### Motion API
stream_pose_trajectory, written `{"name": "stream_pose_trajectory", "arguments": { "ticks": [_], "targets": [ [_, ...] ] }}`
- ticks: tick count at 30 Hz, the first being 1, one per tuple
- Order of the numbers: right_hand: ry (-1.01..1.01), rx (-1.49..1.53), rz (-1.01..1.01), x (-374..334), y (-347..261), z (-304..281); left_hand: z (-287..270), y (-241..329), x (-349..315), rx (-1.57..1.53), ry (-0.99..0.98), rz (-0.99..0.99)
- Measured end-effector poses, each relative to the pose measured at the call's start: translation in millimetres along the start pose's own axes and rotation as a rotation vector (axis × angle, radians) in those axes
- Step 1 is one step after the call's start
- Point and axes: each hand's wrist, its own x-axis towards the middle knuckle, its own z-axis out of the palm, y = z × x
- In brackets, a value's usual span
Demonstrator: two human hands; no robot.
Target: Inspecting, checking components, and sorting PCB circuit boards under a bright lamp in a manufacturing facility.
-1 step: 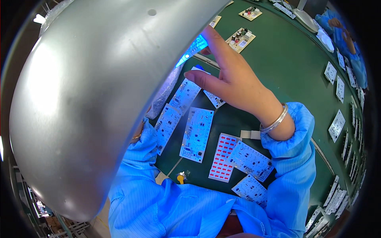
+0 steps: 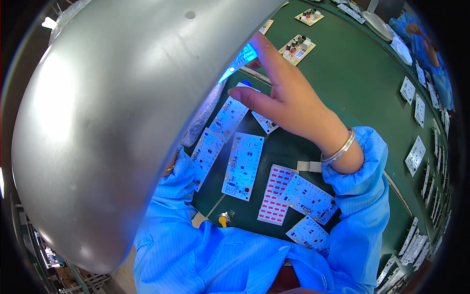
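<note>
Closest, from eight to eleven o'clock, a big silver dome (image 2: 107, 122), smooth and curved, blotting out much of that side. At six o'clock, a blue striped garment (image 2: 235, 257). Toward nine o'clock, the left sleeve (image 2: 171, 183) and a bit of gold bracelet (image 2: 170, 169), running in behind the dome. Left hand hidden there; cannot tell whether released, clenched or grasping. Between one and two o'clock, the right hand (image 2: 289, 95), with a silver bracelet (image 2: 341, 148) at the wrist, thumb spread clear, other fingers at the edge of a blue-lit board (image 2: 238, 63). Cannot tell whether grasping it, fingertips being partly hidden. At twelve o'clock, that same board, partly covered by the dome. On the green tabletop (image 2: 352, 88), just under centre, a white circuit board (image 2: 242, 166); at six o'clock, a small yellow item (image 2: 223, 221). Between four and five o'clock, a sheet of red arrows (image 2: 275, 196), overlapped by another circuit board (image 2: 311, 198). Farther, at one o'clock, two cream boards (image 2: 297, 48) with upright components. Along the rim, from two to four o'clock, many white boards (image 2: 415, 156); at two o'clock, another person's blue sleeve (image 2: 443, 81).
</note>
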Motion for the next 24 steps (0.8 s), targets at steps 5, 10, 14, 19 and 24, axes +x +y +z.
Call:
{"name": "stream_pose_trajectory", "arguments": {
  "ticks": [5,10,14,19,24],
  "targets": [
    [-0.024,0.026,0.094,-2,1,5,-5,1,0,0.029,-0.062,-0.034],
    [-0.154,0.086,0.267,-4,14,-6,-24,19,3,0.078,-0.13,-0.069],
    [-0.193,-0.092,0.233,-11,5,-9,-66,35,-19,0.079,-0.118,-0.163],
    [-0.178,0.007,0.347,-34,37,-17,-167,25,-117,0.287,0.002,-0.516],
    [-0.172,-0.202,0.487,-55,22,-85,-206,-89,-163,0.487,0.338,-0.804]
  ]
}}
